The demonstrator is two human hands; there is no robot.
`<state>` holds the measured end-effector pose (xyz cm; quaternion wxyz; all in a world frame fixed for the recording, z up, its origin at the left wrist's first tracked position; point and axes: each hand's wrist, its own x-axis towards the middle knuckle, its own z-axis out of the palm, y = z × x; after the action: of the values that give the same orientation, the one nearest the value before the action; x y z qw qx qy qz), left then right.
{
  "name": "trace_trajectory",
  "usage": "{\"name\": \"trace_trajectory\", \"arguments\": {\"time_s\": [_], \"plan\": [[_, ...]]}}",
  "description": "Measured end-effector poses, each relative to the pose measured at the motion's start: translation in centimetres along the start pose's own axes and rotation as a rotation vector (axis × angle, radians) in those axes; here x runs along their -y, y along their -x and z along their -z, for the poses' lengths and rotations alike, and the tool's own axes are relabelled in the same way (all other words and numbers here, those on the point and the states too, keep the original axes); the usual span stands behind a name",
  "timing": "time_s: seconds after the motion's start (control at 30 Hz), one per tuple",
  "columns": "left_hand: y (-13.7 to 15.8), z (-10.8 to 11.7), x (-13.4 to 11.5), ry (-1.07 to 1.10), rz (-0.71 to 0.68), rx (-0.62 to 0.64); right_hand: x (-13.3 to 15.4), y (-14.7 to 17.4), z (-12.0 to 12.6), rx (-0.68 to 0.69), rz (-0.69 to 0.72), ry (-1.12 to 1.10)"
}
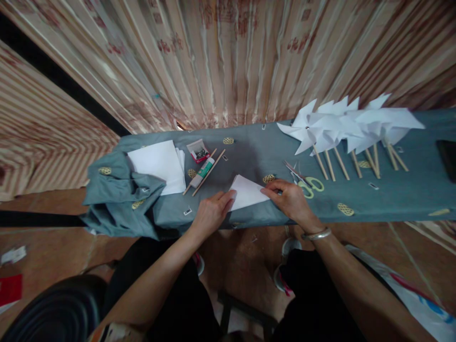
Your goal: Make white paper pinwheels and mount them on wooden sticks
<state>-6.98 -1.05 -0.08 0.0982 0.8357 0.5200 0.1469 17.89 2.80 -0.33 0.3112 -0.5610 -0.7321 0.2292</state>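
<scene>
A sheet of white paper (247,192), folded to a triangle, lies near the front edge of the cloth-covered table. At its left side my left hand (213,211) pinches the paper between thumb and fingers. My right hand (287,197), a metal bangle on its wrist, grips the right corner. Just beyond the right hand are scissors (305,181) with green handles, their blades a little apart. To the left of the paper, a glue stick (204,171) rests between two wooden sticks (210,172). Behind these stands a small opened red box (199,151) with dark metal pieces inside.
White paper pinwheels (342,126) on wooden sticks lie in an overlapping row at the back right. A stack of white sheets (156,164) is on the left beside bunched green cloth (117,190). A dark object (447,159) sits at the right edge. Striped curtains (228,61) hang behind.
</scene>
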Motion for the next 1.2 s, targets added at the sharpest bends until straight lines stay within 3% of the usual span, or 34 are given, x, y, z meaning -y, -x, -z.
{"name": "trace_trajectory", "arguments": {"time_s": [1.2], "plan": [[-0.71, 0.23, -0.15, -0.030, 0.104, 0.099, 0.31, -0.57, -0.62, -0.040, -0.072, 0.063]]}}
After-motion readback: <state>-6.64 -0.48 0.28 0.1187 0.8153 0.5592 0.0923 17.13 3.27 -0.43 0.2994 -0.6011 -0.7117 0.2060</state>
